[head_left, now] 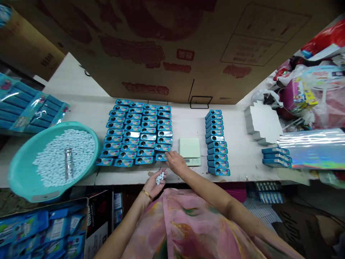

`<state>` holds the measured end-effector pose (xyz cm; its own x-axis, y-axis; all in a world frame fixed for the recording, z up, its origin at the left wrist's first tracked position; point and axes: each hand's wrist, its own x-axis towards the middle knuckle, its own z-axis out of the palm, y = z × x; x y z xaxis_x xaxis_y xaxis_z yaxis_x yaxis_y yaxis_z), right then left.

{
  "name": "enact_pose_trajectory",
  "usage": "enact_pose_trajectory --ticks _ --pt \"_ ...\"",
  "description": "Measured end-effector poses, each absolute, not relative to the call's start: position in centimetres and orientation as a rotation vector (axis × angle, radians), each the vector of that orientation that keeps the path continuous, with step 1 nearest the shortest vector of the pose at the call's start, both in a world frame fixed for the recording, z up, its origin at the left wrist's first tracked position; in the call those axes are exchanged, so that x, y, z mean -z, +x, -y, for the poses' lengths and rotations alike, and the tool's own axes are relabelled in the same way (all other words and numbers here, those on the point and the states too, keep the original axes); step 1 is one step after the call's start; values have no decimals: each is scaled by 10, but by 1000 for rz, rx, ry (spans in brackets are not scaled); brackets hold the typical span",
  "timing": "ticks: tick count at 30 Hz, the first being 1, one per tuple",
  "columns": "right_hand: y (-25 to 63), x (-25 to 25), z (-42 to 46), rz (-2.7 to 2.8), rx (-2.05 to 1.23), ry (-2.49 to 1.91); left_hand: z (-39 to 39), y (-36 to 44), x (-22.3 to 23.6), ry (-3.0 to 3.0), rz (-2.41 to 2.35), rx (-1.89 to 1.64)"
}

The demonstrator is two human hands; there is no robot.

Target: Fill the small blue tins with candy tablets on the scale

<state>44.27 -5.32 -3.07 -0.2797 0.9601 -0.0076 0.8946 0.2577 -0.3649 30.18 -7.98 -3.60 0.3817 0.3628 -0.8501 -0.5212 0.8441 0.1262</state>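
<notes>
My left hand (155, 183) is held palm up at the table's front edge, cupped round a small heap of pale blue candies (160, 177). My right hand (175, 162) reaches forward with its fingertips on a small blue tin (161, 157) at the near right corner of a large block of blue tins (137, 131). A small white scale (190, 150) sits just right of that hand. A second column of blue tins (215, 142) runs beyond the scale.
A teal basin (20, 169) full of pale candies with a metal scoop (68, 162) stands at the left. A big cardboard box (172, 46) walls the back. White folded cartons (261, 122), three stacked tins (276, 157) and shiny foil (315, 147) lie right.
</notes>
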Motion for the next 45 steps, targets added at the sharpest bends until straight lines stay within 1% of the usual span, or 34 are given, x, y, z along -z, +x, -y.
enact_pose_trajectory --ticks 2,5,10,13,16,19,22,26,31,35,37,42,45 --pt "446 32 54 2296 -425 -1679 71 304 35 -135 -1028 -580" --pt "490 19 84 2198 -384 -1666 58 305 36 -98 -1025 -577" --pt "587 -6 176 1978 -217 -2057 35 315 49 -58 -1117 -574" --pt "619 2 207 2094 -184 -2256 28 323 55 -68 -1162 -564" --pt "626 16 211 2207 -120 -2324 31 326 56 -79 -1178 -587" --pt "617 13 204 2277 -72 -2246 44 322 51 -91 -1165 -603" --pt "595 -5 188 2329 -65 -2074 61 317 45 -119 -1105 -596" --pt "557 -23 138 2468 -95 -1859 80 316 40 -165 -1065 -575" --pt "537 -15 75 2553 -81 -1824 89 314 35 -184 -1042 -566" --pt "532 -6 80 2472 -106 -1754 87 313 23 -185 -1047 -571" --pt "520 -4 95 2415 -192 -1688 87 316 17 -200 -1038 -557" --pt "469 3 121 2578 -618 -1427 88 328 15 -226 -891 -483" --pt "456 5 120 2626 -710 -1443 92 329 21 -215 -870 -457"
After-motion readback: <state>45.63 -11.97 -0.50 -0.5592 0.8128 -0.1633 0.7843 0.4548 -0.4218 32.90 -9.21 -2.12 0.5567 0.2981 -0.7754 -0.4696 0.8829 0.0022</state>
